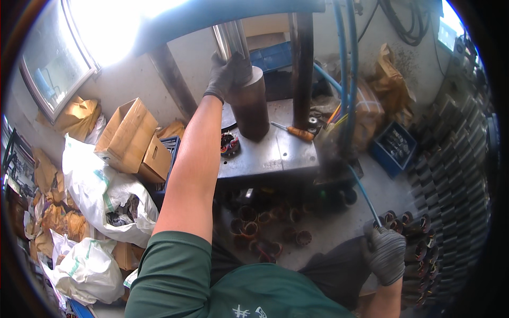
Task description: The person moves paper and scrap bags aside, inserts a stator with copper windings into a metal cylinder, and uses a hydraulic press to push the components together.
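Observation:
My left hand, in a dark grey glove, reaches up between a shiny steel ram and a thick dark metal cylinder. Its fingers curl at the cylinder's top; what they hold is hidden. The cylinder stands upright on the press's steel table. Low on the right, my gloved right hand is closed around the end of a thin blue lever. Left of the cylinder's foot sits a round dark part with coloured wires. An orange-handled screwdriver lies to its right.
Cardboard boxes and white sacks crowd the left side. Several ring-shaped parts lie on the floor under the table. A blue crate and stacked dark cylindrical parts stand at right. Blue hoses hang beside the press.

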`<action>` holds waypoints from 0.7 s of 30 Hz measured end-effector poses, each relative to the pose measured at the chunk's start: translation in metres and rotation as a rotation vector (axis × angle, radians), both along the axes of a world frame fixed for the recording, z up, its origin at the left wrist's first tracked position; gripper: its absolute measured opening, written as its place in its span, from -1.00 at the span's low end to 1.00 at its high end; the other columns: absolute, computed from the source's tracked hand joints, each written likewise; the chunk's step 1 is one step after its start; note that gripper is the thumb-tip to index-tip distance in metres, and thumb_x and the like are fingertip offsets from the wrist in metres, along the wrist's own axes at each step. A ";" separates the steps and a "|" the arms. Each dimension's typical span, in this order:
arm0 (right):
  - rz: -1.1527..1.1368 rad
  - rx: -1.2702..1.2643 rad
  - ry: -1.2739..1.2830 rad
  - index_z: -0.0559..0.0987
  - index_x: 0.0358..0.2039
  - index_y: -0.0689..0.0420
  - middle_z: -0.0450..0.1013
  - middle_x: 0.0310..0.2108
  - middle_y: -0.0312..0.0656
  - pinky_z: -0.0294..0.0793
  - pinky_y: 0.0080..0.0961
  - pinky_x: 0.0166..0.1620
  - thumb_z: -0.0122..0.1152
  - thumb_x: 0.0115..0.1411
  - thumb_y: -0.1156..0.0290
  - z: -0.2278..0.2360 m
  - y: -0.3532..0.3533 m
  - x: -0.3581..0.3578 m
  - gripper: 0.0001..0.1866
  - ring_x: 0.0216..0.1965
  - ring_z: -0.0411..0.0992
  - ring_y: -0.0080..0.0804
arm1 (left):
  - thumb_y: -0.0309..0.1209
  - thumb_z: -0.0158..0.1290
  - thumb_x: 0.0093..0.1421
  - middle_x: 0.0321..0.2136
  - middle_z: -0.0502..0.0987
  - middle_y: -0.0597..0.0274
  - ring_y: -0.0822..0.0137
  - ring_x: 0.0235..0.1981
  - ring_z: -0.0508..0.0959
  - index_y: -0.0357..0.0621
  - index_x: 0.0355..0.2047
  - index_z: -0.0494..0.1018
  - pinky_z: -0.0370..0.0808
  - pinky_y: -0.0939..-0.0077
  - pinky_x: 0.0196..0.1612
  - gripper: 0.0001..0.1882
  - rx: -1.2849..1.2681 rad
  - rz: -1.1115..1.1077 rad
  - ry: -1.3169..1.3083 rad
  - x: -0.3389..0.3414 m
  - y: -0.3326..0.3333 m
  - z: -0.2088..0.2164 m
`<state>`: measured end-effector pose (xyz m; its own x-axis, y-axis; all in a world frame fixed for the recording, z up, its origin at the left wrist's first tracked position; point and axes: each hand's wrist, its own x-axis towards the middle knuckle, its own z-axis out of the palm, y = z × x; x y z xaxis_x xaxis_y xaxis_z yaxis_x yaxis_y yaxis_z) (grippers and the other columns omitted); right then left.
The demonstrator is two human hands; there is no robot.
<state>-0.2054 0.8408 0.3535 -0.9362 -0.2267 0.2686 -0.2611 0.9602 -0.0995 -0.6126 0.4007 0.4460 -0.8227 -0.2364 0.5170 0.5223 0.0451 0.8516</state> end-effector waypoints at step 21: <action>-0.048 0.006 -0.021 0.59 -0.42 0.14 0.50 -0.53 -0.04 0.46 -0.07 -0.32 0.37 0.08 0.38 0.011 -0.002 -0.003 -0.86 -0.45 0.50 0.05 | -0.11 0.45 0.11 0.01 0.53 0.03 0.17 0.03 0.56 -0.18 0.21 0.26 0.52 0.26 0.14 -0.18 -0.125 0.073 -0.102 -0.012 -0.003 -0.005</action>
<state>-0.2085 0.8384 0.3646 -0.9514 -0.1834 0.2472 -0.2130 0.9720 -0.0987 -0.6248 0.3972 0.4409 -0.8554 -0.2364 0.4608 0.4249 0.1885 0.8854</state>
